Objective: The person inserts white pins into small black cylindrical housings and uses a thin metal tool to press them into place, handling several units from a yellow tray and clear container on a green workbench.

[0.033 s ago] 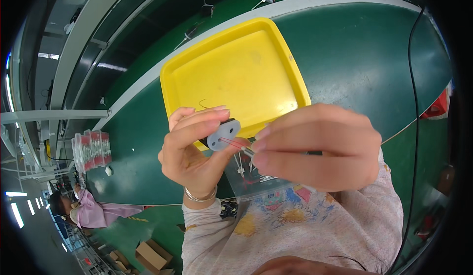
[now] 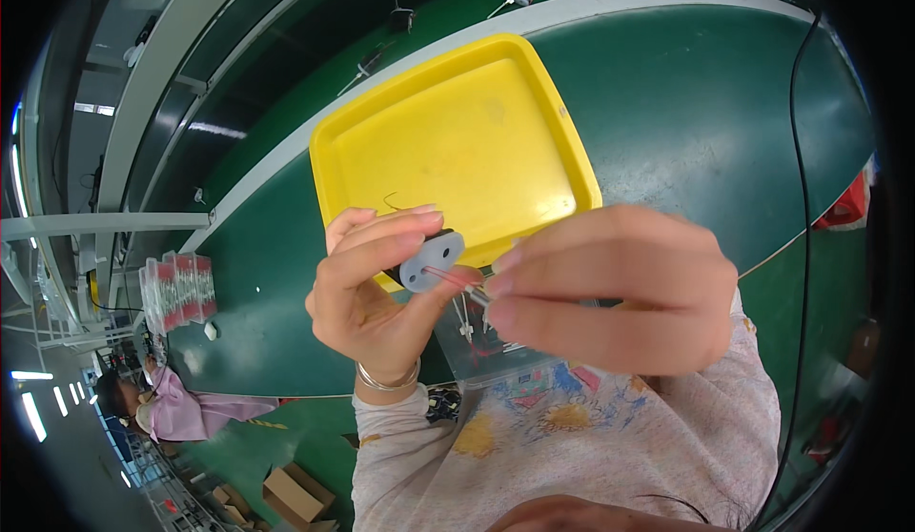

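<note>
My left hand grips a small black part with an oval grey face between thumb and fingers. Several holes pierce this face, which is turned toward my right hand. Thin red wires run from one of the holes to a slim silvery piece. My right hand pinches that piece between thumb and fingertips; the fingers cover most of it. Below both hands, near my chest, lies a clear container with several thin silvery pieces and red wires inside, partly hidden by my right hand.
A yellow tray lies on the green table just beyond my hands. Clear boxes of red and silvery parts stand at the left. A black cable crosses the right side. A person in pink is at far left.
My right hand has shifted very slightly downward with the silvery piece. My left hand and the part in it look unmoved.
</note>
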Demonstrator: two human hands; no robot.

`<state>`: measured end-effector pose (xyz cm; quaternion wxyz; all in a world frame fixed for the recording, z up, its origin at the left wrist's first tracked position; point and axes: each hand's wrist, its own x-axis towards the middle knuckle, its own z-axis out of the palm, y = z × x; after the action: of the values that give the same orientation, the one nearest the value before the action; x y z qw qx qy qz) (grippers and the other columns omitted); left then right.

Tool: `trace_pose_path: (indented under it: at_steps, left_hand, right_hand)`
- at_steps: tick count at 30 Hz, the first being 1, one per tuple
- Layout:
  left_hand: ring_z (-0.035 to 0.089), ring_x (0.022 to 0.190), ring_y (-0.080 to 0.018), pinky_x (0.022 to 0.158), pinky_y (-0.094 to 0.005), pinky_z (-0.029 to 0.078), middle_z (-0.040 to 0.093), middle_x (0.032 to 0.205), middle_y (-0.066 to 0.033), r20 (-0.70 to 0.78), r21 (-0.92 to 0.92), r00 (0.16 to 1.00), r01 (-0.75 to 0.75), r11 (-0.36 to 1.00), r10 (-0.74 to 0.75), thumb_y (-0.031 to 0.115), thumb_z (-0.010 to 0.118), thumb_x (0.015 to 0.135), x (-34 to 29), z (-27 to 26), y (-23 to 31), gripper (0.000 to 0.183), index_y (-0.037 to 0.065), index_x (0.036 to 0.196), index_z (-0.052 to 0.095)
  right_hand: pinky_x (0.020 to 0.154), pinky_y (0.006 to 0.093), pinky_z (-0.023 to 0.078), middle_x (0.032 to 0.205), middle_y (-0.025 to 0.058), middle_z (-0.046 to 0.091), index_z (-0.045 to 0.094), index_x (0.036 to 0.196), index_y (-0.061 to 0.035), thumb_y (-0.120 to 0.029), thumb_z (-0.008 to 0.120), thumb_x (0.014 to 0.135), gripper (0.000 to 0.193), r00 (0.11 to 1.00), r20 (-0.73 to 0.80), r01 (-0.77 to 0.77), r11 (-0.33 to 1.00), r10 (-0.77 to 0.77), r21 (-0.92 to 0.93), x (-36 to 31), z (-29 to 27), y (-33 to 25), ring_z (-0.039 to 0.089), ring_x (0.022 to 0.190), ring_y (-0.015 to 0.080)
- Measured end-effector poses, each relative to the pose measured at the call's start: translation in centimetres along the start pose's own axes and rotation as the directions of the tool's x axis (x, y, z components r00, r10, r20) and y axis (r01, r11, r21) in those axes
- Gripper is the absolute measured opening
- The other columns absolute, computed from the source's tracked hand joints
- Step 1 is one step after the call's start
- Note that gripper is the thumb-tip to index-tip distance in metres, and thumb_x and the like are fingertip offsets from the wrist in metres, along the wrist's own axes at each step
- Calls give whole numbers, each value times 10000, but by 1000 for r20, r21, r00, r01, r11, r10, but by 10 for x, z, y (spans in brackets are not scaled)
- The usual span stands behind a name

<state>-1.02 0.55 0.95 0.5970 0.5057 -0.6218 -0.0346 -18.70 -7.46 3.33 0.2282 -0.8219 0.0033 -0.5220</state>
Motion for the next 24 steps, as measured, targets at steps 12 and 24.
trace_pose_path:
  at_steps: [12, 24]
  left_hand:
    - [652, 813, -217, 768, -326, 403, 679, 846, -126, -34, -40, 998, 57, 998, -59, 108, 838, 562, 0, 2, 2, 445, 46, 899, 554]
    - [652, 811, -222, 770, -336, 404, 679, 840, -123, -35, -50, 998, 43, 998, -45, 140, 829, 581, 1, 3, 1, 402, 42, 881, 579]
  right_hand:
    - [655, 270, 540, 877, 148, 637, 652, 850, 20, -58, 652, 716, 155, 1000, -13, 29, 999, -29, 16, 0, -1, 1, 648, 755, 229]
    - [635, 268, 539, 885, 140, 639, 650, 884, 13, -120, 589, 801, 168, 996, -87, 34, 999, -35, -11, -3, 6, 1, 651, 734, 209]
